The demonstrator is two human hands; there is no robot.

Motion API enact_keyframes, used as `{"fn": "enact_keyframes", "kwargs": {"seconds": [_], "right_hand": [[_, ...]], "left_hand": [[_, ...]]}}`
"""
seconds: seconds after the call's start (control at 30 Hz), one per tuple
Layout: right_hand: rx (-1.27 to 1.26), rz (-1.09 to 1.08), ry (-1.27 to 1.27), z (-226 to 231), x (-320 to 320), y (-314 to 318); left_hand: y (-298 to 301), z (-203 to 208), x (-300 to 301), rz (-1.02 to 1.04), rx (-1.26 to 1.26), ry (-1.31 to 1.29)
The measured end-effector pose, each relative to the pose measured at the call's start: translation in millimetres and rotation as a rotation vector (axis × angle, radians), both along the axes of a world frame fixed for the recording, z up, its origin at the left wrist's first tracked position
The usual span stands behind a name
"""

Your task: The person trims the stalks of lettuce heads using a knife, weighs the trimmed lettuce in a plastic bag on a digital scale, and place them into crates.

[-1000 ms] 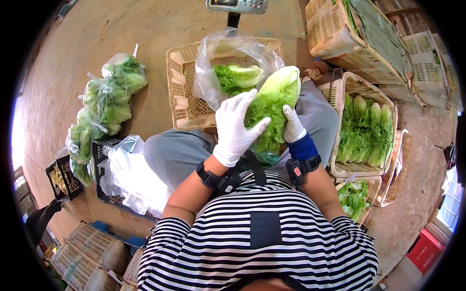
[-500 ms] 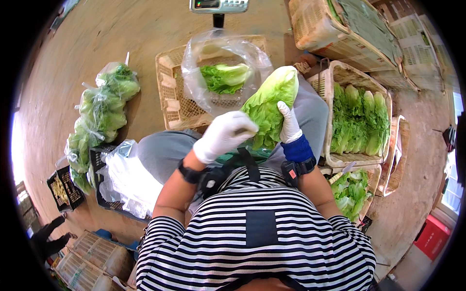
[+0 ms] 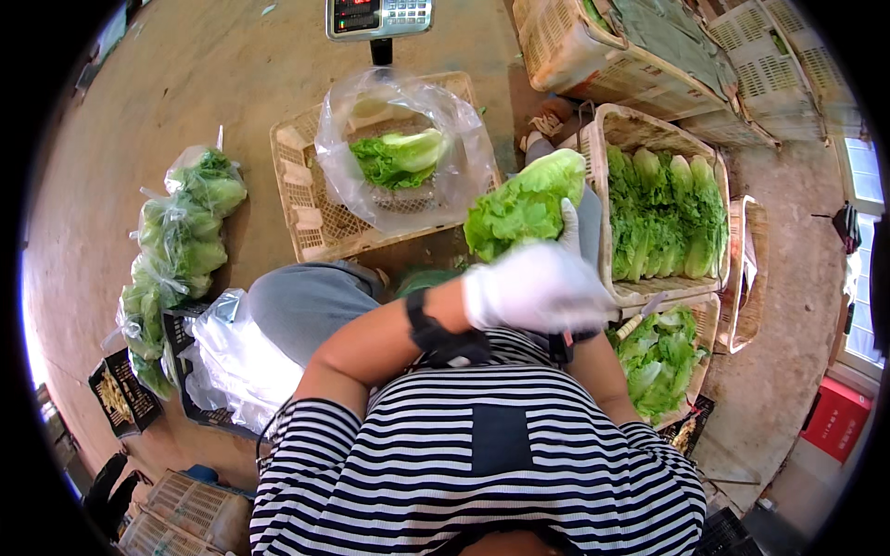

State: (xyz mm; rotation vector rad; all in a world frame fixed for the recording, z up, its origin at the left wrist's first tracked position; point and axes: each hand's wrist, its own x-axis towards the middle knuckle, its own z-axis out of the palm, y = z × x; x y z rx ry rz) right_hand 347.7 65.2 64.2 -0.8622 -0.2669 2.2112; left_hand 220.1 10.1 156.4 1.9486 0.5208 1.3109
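Observation:
My right hand (image 3: pixel 570 227), in a white glove, grips a head of romaine lettuce (image 3: pixel 527 208) above my right thigh, its leafy end toward the left. Across my body reaches my left hand (image 3: pixel 542 287), also white-gloved and smeared by motion; its fingers cannot be made out. It passes in front of my right wrist and the lower edge of the lettuce. Ahead, a clear plastic bag (image 3: pixel 464 190) lies open in a shallow plastic crate (image 3: pixel 295 199), with another romaine head (image 3: pixel 399 157) in it.
A scale display (image 3: pixel 380 18) stands beyond the crate. Bagged lettuce (image 3: pixel 181 241) lines the left, beside a black crate of plastic bags (image 3: pixel 236 366). At right are a crate of lettuce heads (image 3: pixel 663 218), loose leaves (image 3: pixel 658 357) with a knife-like tool (image 3: pixel 640 317), and stacked crates (image 3: pixel 593 65).
My left hand has swept right, from beside the lettuce's leafy end to across my right wrist. The lettuce has tilted further right. The whole view has shifted slightly.

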Motion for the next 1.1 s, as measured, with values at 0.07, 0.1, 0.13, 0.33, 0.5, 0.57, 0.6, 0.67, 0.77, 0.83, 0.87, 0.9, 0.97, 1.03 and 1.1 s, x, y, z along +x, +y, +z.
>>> {"fn": "enact_keyframes", "kwargs": {"seconds": [0.07, 0.1, 0.13, 0.33, 0.5, 0.57, 0.6, 0.67, 0.77, 0.83, 0.87, 0.9, 0.97, 1.03, 1.1], "right_hand": [[0.1, -0.026, -0.089, -1.6, 3.4, 2.3], [0.06, -0.044, -0.048, 3.7, -4.9, 2.8], [0.131, -0.061, -0.082, 2.8, -16.9, 6.3], [0.887, 0.048, -0.358, 3.4, -128.4, 48.6], [1.708, 0.58, -0.673, -36.0, -202.6, 92.6], [1.917, 0.887, -0.81, -69.6, -215.3, 104.5], [1.905, 1.117, -0.95, -63.7, -224.7, 100.8], [1.891, 1.426, -1.059, -71.6, -251.4, 96.8], [1.811, 1.651, -1.167, -78.0, -306.4, 79.5], [1.843, 1.718, -1.228, -83.5, -344.1, 68.9], [1.94, 1.718, -1.287, -89.8, -361.0, 64.8], [2.179, 1.5, -1.365, -112.1, -376.1, 59.2], [2.013, 1.683, -1.206, -148.7, -386.7, 68.1], [2.09, 1.507, -1.077, -201.9, -368.9, 85.4], [2.204, 1.504, -1.016, -193.2, -368.8, 86.6]], "left_hand": [[6.3, -5.4, -54.9, 0.768, -0.048, 0.15], [13.7, -19.9, -87.1, 1.046, 0.019, 0.193], [13.9, -32.5, -108.1, 1.408, 0.026, 0.302], [2.5, -150.8, -242.2, 1.491, -0.914, 0.131], [-18.2, -187.6, -284.8, 1.1, -1.133, -0.723], [-24.2, -189.6, -293.3, 1.076, -1.144, -0.971], [-25.9, -177.9, -292.4, 1.061, -1.148, -1.098], [-23.0, -154.4, -286.5, 1.147, -1.197, -1.017], [-24.3, -140.7, -278.7, 1.19, -1.105, -0.737], [-24.5, -134.3, -275.7, 1.162, -1.043, -0.734], [-26.1, -128.3, -274.6, 1.133, -1.004, -0.717], [-27.7, -121.7, -275.2, 1.05, -1.082, -0.841], [-29.6, -118.8, -276.0, 0.99, -1.143, -0.991], [-27.2, -113.8, -275.7, 0.985, -1.12, -1.035], [-24.7, -106.6, -286.6, 0.909, -1.173, -1.199]]}}
